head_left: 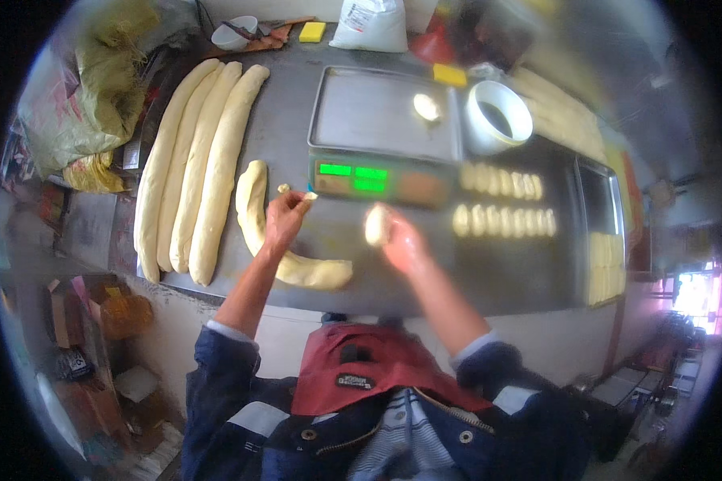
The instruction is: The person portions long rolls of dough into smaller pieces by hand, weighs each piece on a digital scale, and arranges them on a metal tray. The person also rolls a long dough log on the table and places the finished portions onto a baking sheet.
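Between the fingertips of my left hand [286, 217] is a small pinch of dough [311, 196], just in front of the digital scale [391, 180]. A tiny dough scrap [283, 188] shows beside its knuckles. My right hand [406, 240] holds an oval dough piece [376, 225] above the metal table [337, 237]. Another dough piece [426, 107] rests on the scale's steel pan [367, 114]. Partly behind my left wrist, a thick curved dough strip [316, 272] lies on the table. Two rows of small dough pieces [504, 221] are lined up to the right, slightly blurred.
Several long dough logs [216, 180] lie side by side at left. A white tub [498, 114] stands right of the scale, near a yellow sponge [450, 75]. Behind are a white sack [370, 24] and a bowl [234, 34]. A metal tray [601, 174] at right holds dough pieces.
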A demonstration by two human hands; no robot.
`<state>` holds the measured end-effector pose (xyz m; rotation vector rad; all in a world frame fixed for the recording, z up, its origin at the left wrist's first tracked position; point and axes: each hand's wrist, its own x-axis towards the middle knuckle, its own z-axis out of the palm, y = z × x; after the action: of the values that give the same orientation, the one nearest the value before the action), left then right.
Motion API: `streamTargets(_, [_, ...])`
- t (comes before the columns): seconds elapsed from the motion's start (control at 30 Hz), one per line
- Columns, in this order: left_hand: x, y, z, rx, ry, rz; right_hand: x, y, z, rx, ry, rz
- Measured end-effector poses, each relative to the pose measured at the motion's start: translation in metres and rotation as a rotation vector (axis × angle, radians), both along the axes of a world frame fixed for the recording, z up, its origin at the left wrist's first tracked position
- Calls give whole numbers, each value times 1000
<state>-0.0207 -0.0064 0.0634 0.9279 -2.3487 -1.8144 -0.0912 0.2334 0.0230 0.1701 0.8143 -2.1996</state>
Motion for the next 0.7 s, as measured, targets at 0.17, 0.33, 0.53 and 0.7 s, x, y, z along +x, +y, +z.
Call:
streamTargets(0.17, [25,74,10,766,155,-91,11,-17,17,494,520,38])
streamTargets(0.33, [23,95,13,645,84,-48,21,-3,34,797,892,189])
streamTargets(0.53, [19,110,19,561,258,14,26,13,26,387,756,69])
streamTargets(0.7, [21,123,-7,309,323,-98,28,26,54,400,213,289])
